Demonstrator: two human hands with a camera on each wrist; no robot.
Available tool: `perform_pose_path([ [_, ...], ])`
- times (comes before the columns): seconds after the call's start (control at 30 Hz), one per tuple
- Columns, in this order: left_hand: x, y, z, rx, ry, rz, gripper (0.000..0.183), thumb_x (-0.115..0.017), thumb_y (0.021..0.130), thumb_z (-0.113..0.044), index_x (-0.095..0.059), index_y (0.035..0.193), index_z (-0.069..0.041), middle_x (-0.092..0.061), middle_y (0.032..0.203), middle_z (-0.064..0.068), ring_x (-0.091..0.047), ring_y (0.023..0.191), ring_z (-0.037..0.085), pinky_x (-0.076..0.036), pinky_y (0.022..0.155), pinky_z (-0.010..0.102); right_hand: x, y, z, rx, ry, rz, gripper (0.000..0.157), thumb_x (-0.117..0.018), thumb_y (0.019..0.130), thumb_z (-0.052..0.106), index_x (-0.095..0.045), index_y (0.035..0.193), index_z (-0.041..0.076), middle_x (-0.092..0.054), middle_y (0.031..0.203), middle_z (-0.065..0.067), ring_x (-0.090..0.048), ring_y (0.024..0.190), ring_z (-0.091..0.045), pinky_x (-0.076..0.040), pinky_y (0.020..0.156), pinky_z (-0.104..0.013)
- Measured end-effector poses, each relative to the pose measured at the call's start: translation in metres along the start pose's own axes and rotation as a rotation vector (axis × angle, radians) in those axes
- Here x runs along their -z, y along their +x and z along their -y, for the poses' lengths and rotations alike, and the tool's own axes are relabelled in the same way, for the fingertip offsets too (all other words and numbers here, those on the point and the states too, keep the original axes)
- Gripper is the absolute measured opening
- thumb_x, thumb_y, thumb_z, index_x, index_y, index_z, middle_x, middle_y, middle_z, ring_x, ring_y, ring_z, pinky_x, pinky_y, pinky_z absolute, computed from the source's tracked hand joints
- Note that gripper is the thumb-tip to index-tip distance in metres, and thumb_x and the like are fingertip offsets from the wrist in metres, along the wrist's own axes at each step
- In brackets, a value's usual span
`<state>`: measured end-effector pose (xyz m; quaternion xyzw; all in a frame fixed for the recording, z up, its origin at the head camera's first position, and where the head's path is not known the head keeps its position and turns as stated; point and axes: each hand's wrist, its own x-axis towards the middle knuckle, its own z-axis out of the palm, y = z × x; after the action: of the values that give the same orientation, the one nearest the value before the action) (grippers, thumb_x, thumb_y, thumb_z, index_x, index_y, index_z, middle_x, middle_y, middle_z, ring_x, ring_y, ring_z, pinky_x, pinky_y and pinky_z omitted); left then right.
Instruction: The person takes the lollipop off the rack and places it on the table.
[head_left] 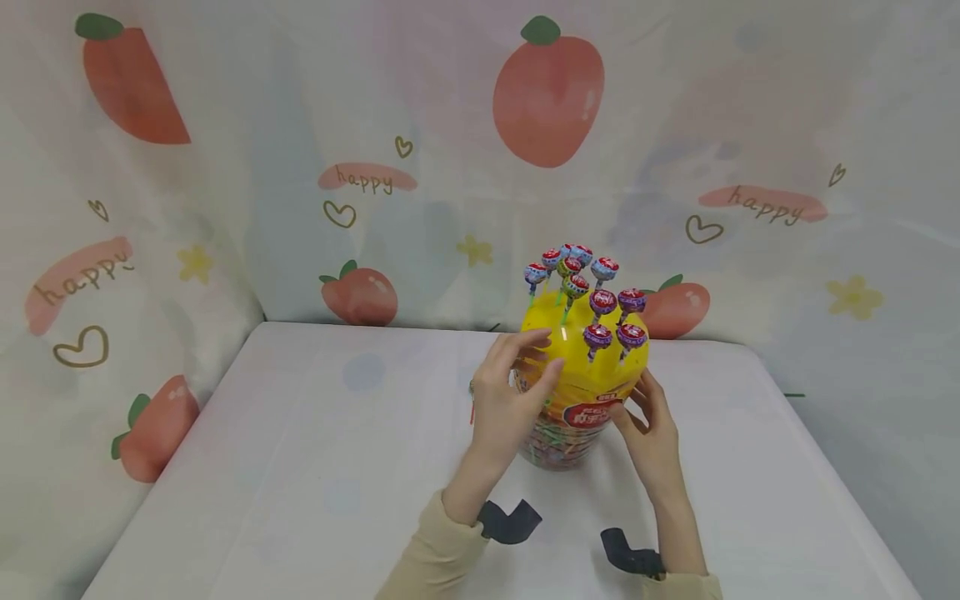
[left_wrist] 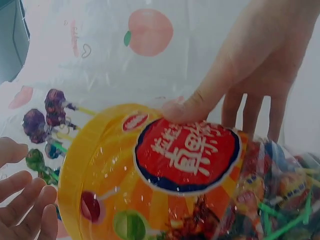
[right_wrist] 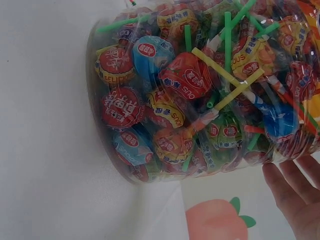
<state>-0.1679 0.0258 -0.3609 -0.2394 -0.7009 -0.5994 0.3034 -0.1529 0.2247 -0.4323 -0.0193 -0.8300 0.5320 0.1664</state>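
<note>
A clear jar of wrapped lollipops (head_left: 566, 446) stands upright on the table, with a yellow lid (head_left: 558, 342) and a red-and-orange label (left_wrist: 187, 155). Several lollipops (head_left: 602, 302) stick up out of the lid on their sticks. My right hand (head_left: 654, 437) holds the jar's right side, thumb on the label and fingers round towards the back; its fingers (right_wrist: 285, 187) show against the clear wall in the right wrist view. Beside the lid on the left is my left hand (head_left: 510, 392), fingers spread and bent loosely, nothing between them; its fingertips (left_wrist: 30, 200) show near the upright lollipops.
A loose lollipop (head_left: 472, 406) with a red stick shows just left of my left hand, mostly hidden by it. The white table (head_left: 337, 467) reaches back to a fruit-printed cloth (head_left: 450, 100) that hangs behind and along the left side. Black straps (head_left: 512, 522) sit at both wrists.
</note>
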Motion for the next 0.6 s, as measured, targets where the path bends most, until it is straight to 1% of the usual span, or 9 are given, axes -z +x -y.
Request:
perform_pose_path([
  [0.1,-0.005,0.004,-0.006,-0.028,0.007,0.015,0.031,-0.070,0.088,-0.015,-0.063,0.116,-0.006,-0.067,0.105,0.010,-0.064,0.089,0.019,-0.055,0.076,0.024,0.000,0.000,0.000,0.000,-0.001,-0.003,0.064,-0.056,0.096,0.017,-0.025,0.152,0.024,-0.037,0.152,-0.007,-0.040,0.134,-0.025,-0.034,0.091,0.000],
  [0.2,-0.011,0.007,-0.010,-0.040,-0.004,0.032,0.031,-0.070,0.087,-0.015,-0.062,0.116,-0.005,-0.067,0.106,0.010,-0.065,0.088,0.020,-0.056,0.074,0.022,0.002,0.000,0.001,0.006,0.000,0.001,0.065,-0.057,0.096,0.016,-0.025,0.152,0.024,-0.037,0.152,-0.007,-0.040,0.135,-0.026,-0.034,0.091,-0.001],
  [0.4,-0.017,0.012,-0.014,-0.035,-0.004,0.057,0.032,-0.070,0.088,-0.016,-0.061,0.117,-0.007,-0.066,0.105,0.009,-0.065,0.089,0.018,-0.055,0.073,0.017,0.002,-0.001,0.003,0.001,0.006,0.010,0.066,-0.057,0.096,0.016,-0.024,0.152,0.025,-0.036,0.152,-0.005,-0.040,0.135,-0.025,-0.034,0.093,-0.003],
  [0.6,-0.019,0.013,-0.016,-0.043,-0.023,0.062,0.033,-0.070,0.087,-0.014,-0.061,0.118,-0.007,-0.066,0.105,0.010,-0.067,0.090,0.019,-0.054,0.076,0.018,0.001,-0.001,0.004,-0.010,0.007,0.015,0.066,-0.057,0.096,0.017,-0.024,0.152,0.025,-0.036,0.152,-0.005,-0.040,0.135,-0.025,-0.035,0.092,-0.002],
])
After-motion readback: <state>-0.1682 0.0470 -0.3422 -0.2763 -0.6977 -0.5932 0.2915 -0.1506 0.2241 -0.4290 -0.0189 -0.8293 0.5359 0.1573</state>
